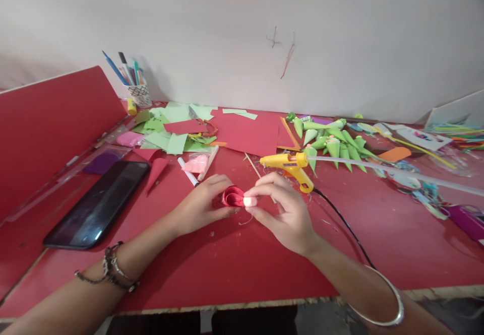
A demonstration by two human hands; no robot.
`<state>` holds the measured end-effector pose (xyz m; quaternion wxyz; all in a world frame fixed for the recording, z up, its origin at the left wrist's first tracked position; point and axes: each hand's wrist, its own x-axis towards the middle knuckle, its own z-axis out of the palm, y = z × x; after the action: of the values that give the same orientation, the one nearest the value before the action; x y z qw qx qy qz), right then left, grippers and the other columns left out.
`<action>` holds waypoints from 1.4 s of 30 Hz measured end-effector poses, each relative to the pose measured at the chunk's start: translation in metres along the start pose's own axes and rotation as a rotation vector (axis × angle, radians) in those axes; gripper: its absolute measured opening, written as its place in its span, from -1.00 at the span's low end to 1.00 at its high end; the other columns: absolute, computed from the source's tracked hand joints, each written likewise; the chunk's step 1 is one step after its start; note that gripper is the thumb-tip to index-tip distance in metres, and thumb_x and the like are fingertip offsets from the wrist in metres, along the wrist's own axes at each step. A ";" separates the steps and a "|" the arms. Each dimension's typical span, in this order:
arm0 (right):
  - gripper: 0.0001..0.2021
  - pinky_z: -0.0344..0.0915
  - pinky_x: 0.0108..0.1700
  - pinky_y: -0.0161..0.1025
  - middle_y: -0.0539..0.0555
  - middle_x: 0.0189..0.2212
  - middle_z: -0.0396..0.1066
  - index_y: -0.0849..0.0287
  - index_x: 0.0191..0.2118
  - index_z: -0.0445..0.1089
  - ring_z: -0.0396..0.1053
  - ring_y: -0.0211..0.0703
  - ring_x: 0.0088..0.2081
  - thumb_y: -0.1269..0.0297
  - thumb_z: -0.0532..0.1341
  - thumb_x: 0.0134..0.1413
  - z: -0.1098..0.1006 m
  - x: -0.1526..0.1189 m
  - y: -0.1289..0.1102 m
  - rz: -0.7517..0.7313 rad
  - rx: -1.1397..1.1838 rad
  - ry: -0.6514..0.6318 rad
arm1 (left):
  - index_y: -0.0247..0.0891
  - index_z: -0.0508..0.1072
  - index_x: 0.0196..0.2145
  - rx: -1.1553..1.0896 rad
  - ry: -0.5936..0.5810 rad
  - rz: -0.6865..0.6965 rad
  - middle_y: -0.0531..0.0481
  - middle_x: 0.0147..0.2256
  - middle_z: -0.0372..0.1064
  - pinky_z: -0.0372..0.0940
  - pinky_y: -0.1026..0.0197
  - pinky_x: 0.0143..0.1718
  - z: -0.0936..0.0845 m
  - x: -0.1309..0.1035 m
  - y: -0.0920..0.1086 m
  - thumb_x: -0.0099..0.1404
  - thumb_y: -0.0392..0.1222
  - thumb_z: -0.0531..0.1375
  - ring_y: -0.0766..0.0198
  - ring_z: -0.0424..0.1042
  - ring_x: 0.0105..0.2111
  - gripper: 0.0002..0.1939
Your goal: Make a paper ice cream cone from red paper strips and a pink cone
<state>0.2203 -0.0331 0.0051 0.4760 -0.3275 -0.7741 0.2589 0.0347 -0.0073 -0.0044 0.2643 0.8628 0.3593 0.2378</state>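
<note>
My left hand [206, 201] is closed on a rolled red paper cone [232, 195], whose open end faces up and shows coiled layers inside. My right hand [283, 209] pinches a small whitish-pink piece [249, 201] between thumb and fingertips, right at the rim of the roll. Whether that piece touches the paper I cannot tell. Just beyond my right hand lies a yellow glue gun [289, 162] with a long clear glue stick in its back. A lump of pink clay-like material [195, 163] and a white marker [188, 171] lie beyond my left hand.
A black phone [98, 206] lies at left, with a red paper cone [156, 171] beside it. Green paper scraps [162, 133], red sheets [245, 131] and several green cones [333, 146] line the back. A pen cup [139, 94] stands by the wall. The gun's black cord [340, 224] runs toward the front edge.
</note>
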 end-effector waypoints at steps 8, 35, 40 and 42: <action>-0.63 0.28 -0.22 -0.19 0.02 -0.30 0.18 0.04 -0.06 0.20 0.23 -0.24 -0.31 0.39 0.19 -0.05 0.001 -0.003 0.002 0.027 0.079 0.023 | -0.29 0.25 -0.34 -0.047 0.015 -0.038 0.02 -0.37 0.19 0.15 0.25 -0.33 0.000 0.000 0.001 0.18 -0.20 0.08 0.32 0.19 -0.38 -0.89; -0.62 0.30 -0.23 -0.19 0.03 -0.31 0.18 0.07 -0.07 0.16 0.24 -0.23 -0.30 0.34 0.18 -0.08 0.005 -0.005 0.005 0.051 0.149 0.049 | -0.28 0.25 -0.46 0.074 0.142 -0.010 0.03 -0.45 0.20 0.12 0.30 -0.42 0.001 -0.001 0.003 0.16 -0.26 0.08 0.33 0.19 -0.43 -0.93; -0.68 0.29 -0.25 -0.24 -0.02 -0.39 0.22 0.07 -0.11 0.18 0.26 -0.27 -0.33 0.32 0.18 -0.04 0.005 -0.006 0.007 0.102 0.185 0.032 | -0.25 0.24 -0.44 0.098 0.077 -0.107 0.09 -0.50 0.27 0.09 0.35 -0.52 0.004 -0.005 0.001 0.16 -0.26 0.06 0.36 0.24 -0.50 -0.96; -0.64 0.30 -0.26 -0.24 -0.02 -0.40 0.23 0.08 -0.09 0.16 0.27 -0.27 -0.35 0.32 0.20 -0.06 0.004 -0.005 0.006 0.102 0.205 0.022 | -0.24 0.23 -0.43 0.098 0.101 -0.131 0.09 -0.50 0.28 0.09 0.35 -0.53 0.004 -0.006 0.000 0.15 -0.27 0.07 0.36 0.24 -0.51 -0.97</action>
<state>0.2196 -0.0332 -0.0037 0.5015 -0.3189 -0.7206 0.3571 0.0337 -0.0125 -0.0089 0.2185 0.8362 0.4391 0.2454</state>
